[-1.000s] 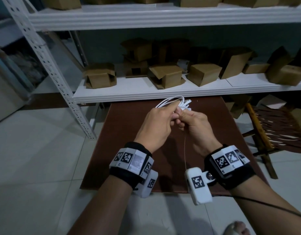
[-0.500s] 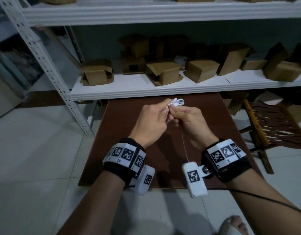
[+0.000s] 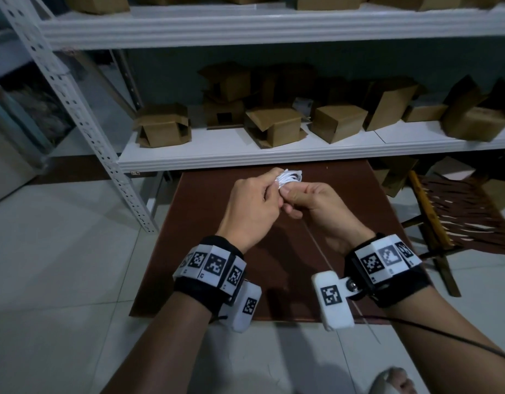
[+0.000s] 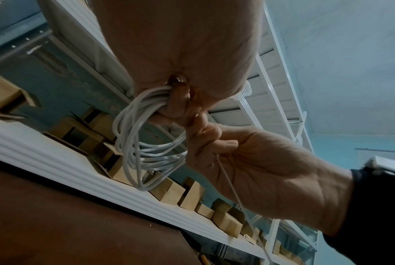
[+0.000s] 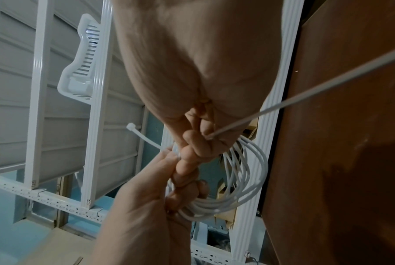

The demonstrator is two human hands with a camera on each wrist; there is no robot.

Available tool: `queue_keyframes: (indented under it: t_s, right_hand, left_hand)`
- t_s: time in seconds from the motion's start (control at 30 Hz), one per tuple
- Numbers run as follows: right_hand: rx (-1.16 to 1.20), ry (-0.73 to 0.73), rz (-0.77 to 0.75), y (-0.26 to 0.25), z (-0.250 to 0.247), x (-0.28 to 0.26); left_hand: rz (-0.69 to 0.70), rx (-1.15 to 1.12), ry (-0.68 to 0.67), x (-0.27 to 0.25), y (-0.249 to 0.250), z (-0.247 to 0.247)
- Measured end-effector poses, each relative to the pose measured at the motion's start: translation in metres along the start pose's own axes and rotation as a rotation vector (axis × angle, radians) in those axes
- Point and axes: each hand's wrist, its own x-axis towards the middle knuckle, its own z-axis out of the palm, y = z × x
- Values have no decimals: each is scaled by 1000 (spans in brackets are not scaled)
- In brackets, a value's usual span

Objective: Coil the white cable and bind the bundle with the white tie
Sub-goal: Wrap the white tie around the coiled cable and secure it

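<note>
Above the brown table (image 3: 206,223), both hands hold the coiled white cable (image 3: 289,177) between them. My left hand (image 3: 269,184) grips one side of the coil (image 4: 142,143), its fingers curled through the loops. My right hand (image 3: 291,194) is curled round the other side and pinches the white tie (image 5: 305,89). The tie's long tail (image 3: 316,248) runs back from the right fingers toward my wrist. Its head end (image 5: 130,127) sticks out free above the left fingertips. The loops (image 5: 244,179) hang beyond the fingers.
A white metal shelf (image 3: 274,159) with several open cardboard boxes (image 3: 274,126) stands just behind the table. A wooden folding chair (image 3: 450,211) sits to the right. Pale floor tiles lie to the left and in front. A black wire trails from my right wristband (image 3: 385,265).
The loops that fanned out above the hands are now bunched tighter, so less cable shows from the head view. Both hands stay closed together on the bundle.
</note>
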Motion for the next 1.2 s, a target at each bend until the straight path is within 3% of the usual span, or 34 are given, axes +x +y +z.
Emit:
queue_keyframes:
  t_s: [0.3,0.43,0.7,1.03,1.2]
  right_hand:
    - [6,144,-102,8,9,2]
    - [56,151,-141,4,9,0]
    - [152,238,-8,3,9,3]
    - [-236,63,-87,0,1,1]
    - [-329,130,-50,8,-1,4]
  left_hand:
    - [10,-8,15,-1,3,2]
    - [112,36,49,-4,10,-1]
    - [105,77,166,-3,3,-9]
    - [-153,122,334,-1,-11,-31]
    - [-343,-19,533,8,-27,-48]
